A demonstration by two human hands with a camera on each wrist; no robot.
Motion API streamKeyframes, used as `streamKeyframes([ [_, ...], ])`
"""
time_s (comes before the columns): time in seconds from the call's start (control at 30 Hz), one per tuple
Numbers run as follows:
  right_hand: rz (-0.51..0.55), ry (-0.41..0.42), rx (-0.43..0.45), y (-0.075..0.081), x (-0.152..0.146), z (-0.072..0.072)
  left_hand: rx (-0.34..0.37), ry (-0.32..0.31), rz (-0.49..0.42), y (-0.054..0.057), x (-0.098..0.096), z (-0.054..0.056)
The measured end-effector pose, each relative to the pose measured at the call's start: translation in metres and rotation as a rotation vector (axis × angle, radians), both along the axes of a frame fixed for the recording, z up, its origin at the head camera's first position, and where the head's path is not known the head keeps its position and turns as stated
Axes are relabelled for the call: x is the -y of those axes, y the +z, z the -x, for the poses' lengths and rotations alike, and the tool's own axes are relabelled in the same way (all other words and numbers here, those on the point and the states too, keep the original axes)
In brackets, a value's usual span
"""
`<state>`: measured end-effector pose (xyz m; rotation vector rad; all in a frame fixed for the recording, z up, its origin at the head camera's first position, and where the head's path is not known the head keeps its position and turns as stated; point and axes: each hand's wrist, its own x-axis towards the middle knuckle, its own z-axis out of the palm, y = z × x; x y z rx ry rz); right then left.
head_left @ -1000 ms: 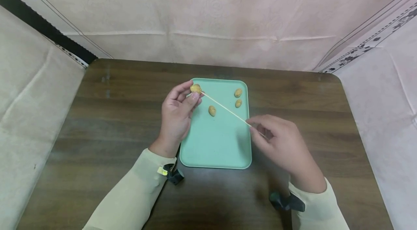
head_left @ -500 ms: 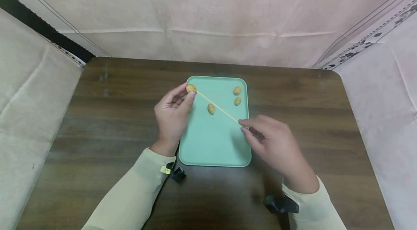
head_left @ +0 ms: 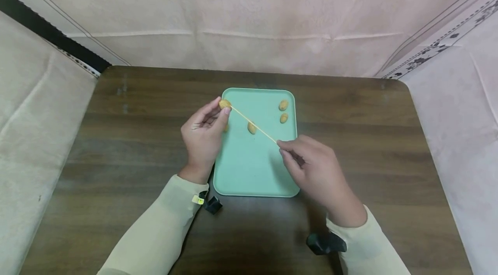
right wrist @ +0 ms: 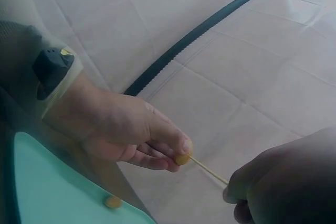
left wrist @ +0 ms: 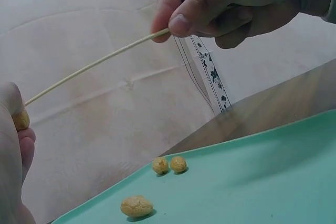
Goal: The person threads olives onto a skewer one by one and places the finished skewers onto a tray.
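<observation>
My left hand [head_left: 203,136] pinches a small tan, wrinkled oval ball [head_left: 224,103] between thumb and fingers, over the tray's far left corner. A thin bamboo skewer [head_left: 254,124] runs from that ball to my right hand [head_left: 313,169], whose thumb and fingertips pinch its other end. In the left wrist view the skewer [left wrist: 94,64] bows slightly, its tip at the ball and hidden there. Below lies a mint-green tray [head_left: 253,171]. Similar balls rest on it: one [head_left: 252,128] under the skewer, two at the far right [head_left: 283,105], and another [head_left: 226,128] mostly hidden behind the left thumb.
The tray sits on a dark wooden table [head_left: 148,149]. Pale cloth [head_left: 249,15] hangs behind the table and at both sides. Each wrist wears a small black camera, the left one [head_left: 212,205] near the tray's front left corner.
Both hands have drifted left with the ball and skewer, the right hand more so, shortening the visible skewer. A ball behind the left thumb now shows partly. The whole view has shifted slightly.
</observation>
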<state>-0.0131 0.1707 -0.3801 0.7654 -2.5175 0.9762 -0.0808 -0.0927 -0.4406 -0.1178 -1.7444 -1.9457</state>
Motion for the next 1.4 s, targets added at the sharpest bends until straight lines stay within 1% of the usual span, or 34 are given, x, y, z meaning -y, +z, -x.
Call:
streamKeyframes([
  [0.17,0.029,0.005,0.015,-0.003,0.004,0.000,0.009,0.013,0.009,-0.001,-0.001,-0.001],
  [0.27,0.020,0.007,0.029,-0.004,0.009,0.000,0.001,0.025,0.024,-0.002,-0.004,-0.003],
  [0.33,-0.004,0.004,0.042,-0.004,0.014,0.000,-0.014,-0.002,0.054,-0.001,-0.009,-0.005],
  [0.47,-0.035,-0.033,0.063,-0.001,0.022,0.004,-0.063,-0.082,0.122,0.000,-0.018,-0.010],
  [0.6,-0.011,-0.062,0.059,0.000,0.025,0.007,-0.083,-0.119,0.123,0.002,-0.022,-0.013],
  [0.77,0.012,-0.080,0.069,-0.002,0.023,0.009,-0.094,-0.178,0.198,0.004,-0.029,-0.019],
  [0.83,0.019,-0.089,0.072,-0.002,0.022,0.010,-0.098,-0.190,0.230,0.005,-0.032,-0.022],
  [0.97,0.027,-0.092,0.065,-0.004,0.020,0.011,-0.095,-0.212,0.251,0.004,-0.039,-0.028],
  [1.13,0.022,-0.099,0.061,-0.005,0.018,0.011,-0.083,-0.263,0.275,0.003,-0.045,-0.035],
  [1.27,0.015,-0.110,0.062,-0.006,0.016,0.010,-0.082,-0.296,0.274,0.003,-0.049,-0.039],
  [1.4,0.004,-0.125,0.064,-0.008,0.015,0.008,-0.068,-0.305,0.285,0.003,-0.050,-0.040],
])
